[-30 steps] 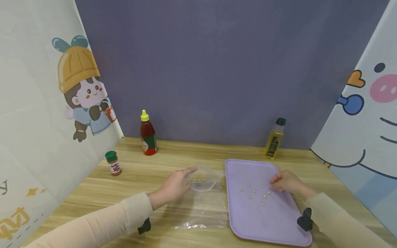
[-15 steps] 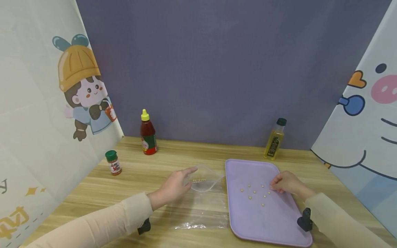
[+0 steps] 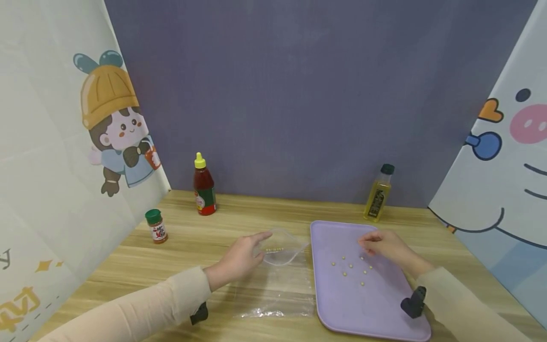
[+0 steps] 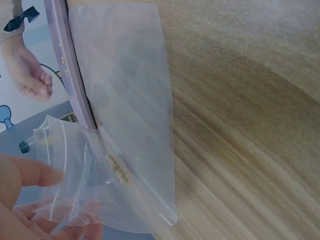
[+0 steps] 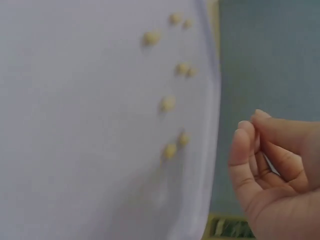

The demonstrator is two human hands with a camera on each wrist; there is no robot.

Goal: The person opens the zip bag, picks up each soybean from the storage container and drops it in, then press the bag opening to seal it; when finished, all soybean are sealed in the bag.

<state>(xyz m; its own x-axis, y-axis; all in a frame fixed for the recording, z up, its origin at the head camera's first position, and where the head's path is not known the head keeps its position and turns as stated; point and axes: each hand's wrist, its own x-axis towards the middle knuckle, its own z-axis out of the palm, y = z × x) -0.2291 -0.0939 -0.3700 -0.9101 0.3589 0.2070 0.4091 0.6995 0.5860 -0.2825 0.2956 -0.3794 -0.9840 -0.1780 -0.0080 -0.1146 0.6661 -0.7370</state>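
My left hand [image 3: 241, 260] grips the mouth of a clear zip bag [image 3: 275, 285], holding it open; in the left wrist view the thumb overlaps the zip strips and the other fingers show through the plastic. A short row of soybeans [image 4: 116, 169] lies inside the bag, whose lower part is flat on the table. My right hand [image 3: 391, 249] hovers over the far right part of the purple tray [image 3: 354, 313]. Its thumb and fingertips [image 5: 241, 145] come together in a pinch, apparently on a soybean that they hide. Several loose soybeans [image 5: 167, 104] lie scattered on the tray.
At the back left stands a red sauce bottle [image 3: 205, 190] with a yellow cap, and nearer, a small green-capped spice jar [image 3: 156, 228]. An oil bottle [image 3: 378, 194] stands just behind the tray. A purple-grey panel [image 3: 278, 104] closes off the table's back.
The right hand, first low at the tray's right rim, has risen and moved left over the tray. The left hand and bag stay in place; the visible soybeans on the tray have not moved.
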